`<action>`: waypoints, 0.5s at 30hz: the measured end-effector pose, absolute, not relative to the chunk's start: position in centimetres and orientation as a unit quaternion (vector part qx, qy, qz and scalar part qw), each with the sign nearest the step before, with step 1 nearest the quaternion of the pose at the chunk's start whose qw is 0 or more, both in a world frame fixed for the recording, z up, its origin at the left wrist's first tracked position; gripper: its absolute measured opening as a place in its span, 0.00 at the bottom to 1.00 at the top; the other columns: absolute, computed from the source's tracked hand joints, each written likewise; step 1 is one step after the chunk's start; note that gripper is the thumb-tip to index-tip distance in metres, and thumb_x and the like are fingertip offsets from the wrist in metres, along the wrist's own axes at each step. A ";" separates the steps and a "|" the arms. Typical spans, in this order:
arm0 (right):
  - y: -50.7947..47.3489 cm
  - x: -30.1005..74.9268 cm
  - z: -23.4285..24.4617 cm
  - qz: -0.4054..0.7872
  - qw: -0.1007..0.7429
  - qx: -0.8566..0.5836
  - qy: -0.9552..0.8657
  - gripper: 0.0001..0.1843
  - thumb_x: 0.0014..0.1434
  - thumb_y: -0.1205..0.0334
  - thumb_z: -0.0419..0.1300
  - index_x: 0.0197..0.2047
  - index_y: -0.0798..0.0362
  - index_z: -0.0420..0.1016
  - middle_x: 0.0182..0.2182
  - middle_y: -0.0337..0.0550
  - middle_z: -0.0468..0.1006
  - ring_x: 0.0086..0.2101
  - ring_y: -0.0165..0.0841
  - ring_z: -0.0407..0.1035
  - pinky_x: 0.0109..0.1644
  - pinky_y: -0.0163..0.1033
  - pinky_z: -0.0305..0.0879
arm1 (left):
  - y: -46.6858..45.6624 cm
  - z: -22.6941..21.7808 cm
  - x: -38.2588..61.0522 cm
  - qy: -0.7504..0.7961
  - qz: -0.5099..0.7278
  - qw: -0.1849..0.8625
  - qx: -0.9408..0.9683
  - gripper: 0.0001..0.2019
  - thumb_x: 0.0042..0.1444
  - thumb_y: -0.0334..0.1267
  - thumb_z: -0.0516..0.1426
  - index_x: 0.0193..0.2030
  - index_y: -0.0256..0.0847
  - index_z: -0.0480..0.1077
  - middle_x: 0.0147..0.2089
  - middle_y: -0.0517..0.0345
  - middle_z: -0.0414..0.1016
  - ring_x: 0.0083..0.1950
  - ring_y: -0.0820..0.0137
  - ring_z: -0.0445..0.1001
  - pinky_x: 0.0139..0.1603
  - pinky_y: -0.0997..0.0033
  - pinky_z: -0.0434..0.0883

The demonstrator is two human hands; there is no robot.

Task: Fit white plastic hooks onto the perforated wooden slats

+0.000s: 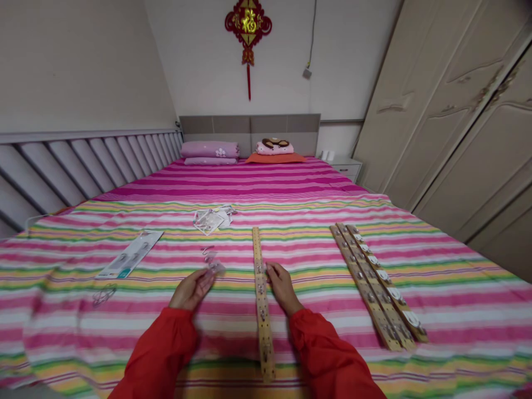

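Note:
A long wooden strip with metal hooks (263,310) lies lengthwise on the striped bedspread (124,310) in front of me. My right hand (282,286) rests beside it, fingertips pinched on a small metal piece at the strip's edge. My left hand (192,289) is closed on a small clear plastic packet (216,267). A loose metal hook (208,251) lies just beyond that packet. Both arms wear red sleeves.
Three more hook strips (376,285) lie side by side to the right. A flat package card (131,254) and clear wrappers (103,295) lie left; opened packets (213,219) sit further up. Pillows (210,151) lie at the headboard, and a wardrobe (457,122) stands on the right.

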State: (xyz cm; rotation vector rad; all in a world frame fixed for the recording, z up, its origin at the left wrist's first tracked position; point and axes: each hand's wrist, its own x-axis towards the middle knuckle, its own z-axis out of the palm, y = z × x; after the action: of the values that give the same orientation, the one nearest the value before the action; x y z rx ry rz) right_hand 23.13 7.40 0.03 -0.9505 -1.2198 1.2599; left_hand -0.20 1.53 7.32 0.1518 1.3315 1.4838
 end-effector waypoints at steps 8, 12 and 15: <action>7.4 23.2 -0.1 0.529 0.539 -0.399 -0.520 0.20 0.51 0.43 0.60 0.34 0.53 0.76 0.24 0.37 0.70 0.25 0.31 0.64 0.29 0.36 0.65 | 1.0 6.5 0.9 0.540 0.647 0.536 0.054 0.07 0.58 0.22 0.52 0.32 0.33 0.69 0.27 0.52 0.79 0.27 0.70 0.79 0.30 0.76 0.77; 7.4 23.2 0.0 0.533 0.540 -0.398 -0.517 0.20 0.51 0.43 0.60 0.34 0.53 0.76 0.25 0.38 0.71 0.25 0.31 0.65 0.29 0.36 0.65 | 1.3 6.0 0.9 0.514 0.650 0.560 -0.001 0.09 0.60 0.23 0.50 0.36 0.32 0.71 0.25 0.55 0.78 0.26 0.74 0.78 0.30 0.81 0.75; 7.4 23.1 -0.1 0.533 0.543 -0.394 -0.516 0.20 0.51 0.43 0.60 0.33 0.53 0.76 0.26 0.38 0.72 0.26 0.32 0.65 0.30 0.36 0.66 | 1.3 5.5 1.1 0.503 0.654 0.565 0.014 0.09 0.61 0.24 0.50 0.37 0.31 0.72 0.28 0.52 0.79 0.29 0.74 0.79 0.32 0.80 0.76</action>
State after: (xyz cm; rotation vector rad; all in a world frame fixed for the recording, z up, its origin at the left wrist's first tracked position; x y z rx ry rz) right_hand 23.12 7.35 -0.12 -0.9366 -1.2241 1.2662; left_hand 1.06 1.27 5.53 0.0327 1.1827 1.5382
